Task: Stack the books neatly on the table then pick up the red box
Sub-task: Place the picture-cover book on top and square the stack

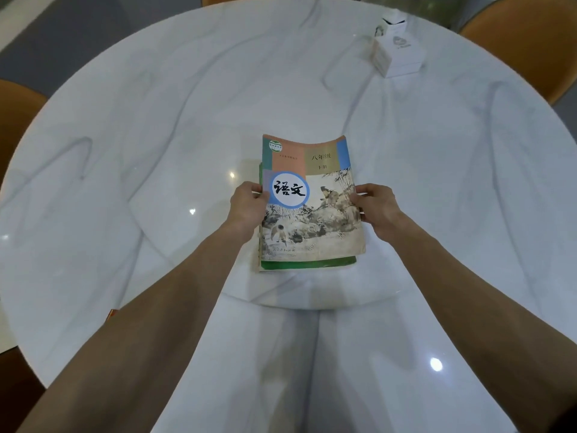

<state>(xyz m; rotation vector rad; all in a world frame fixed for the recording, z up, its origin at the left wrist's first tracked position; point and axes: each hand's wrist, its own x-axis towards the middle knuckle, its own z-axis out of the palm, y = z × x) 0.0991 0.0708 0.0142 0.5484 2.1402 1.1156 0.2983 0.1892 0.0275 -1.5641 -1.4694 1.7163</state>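
Note:
A textbook with a painted landscape cover (312,210) lies on top of a green-edged book (307,264) in the middle of the round white marble table (156,135). My left hand (248,203) grips the top book's left edge and my right hand (376,207) grips its right edge. The top book sits slightly askew, shifted up and to the right of the green one. A small sliver of red (111,314) shows beside my left forearm at the table's near left; most of that thing is hidden.
A white tissue box (398,53) stands at the far right of the table. Orange-brown chairs (530,42) ring the table at the right and at the left edge (15,120).

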